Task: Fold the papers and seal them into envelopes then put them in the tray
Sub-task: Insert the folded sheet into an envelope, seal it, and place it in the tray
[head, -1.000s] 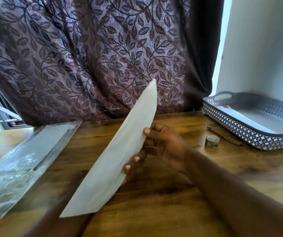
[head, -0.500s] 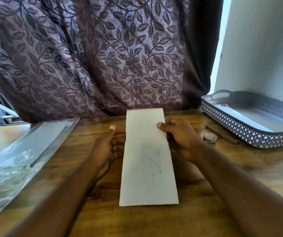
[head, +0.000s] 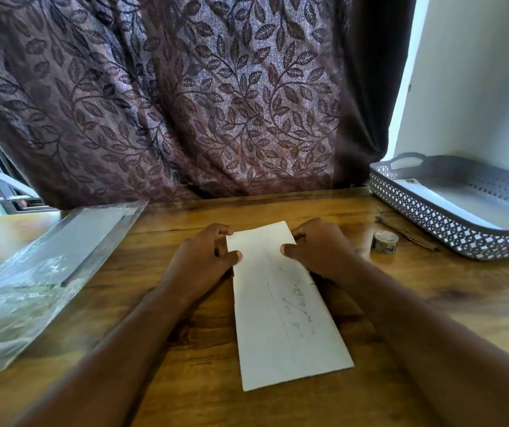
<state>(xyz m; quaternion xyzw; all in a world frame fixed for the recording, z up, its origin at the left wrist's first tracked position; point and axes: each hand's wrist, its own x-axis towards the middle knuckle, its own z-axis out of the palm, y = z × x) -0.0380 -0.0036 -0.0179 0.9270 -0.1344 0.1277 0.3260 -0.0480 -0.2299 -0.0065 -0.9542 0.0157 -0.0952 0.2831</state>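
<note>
A long white envelope (head: 281, 306) with faint blue handwriting lies flat on the wooden table (head: 431, 303), its length running away from me. My left hand (head: 204, 257) pinches the far left edge between thumb and fingers. My right hand (head: 318, 245) grips the far right edge the same way. At the right rear stands the grey perforated tray (head: 425, 211), with a white envelope lying inside it.
A small roll of tape (head: 385, 241) and a thin dark pen (head: 407, 232) lie between my right hand and the tray. A clear plastic packet (head: 41, 269) lies on the left. A patterned curtain (head: 185, 94) hangs behind the table.
The envelope, held up on edge by my right hand a second ago, now lies flat on the table. My left hand has come up and both hands grip its far end.
</note>
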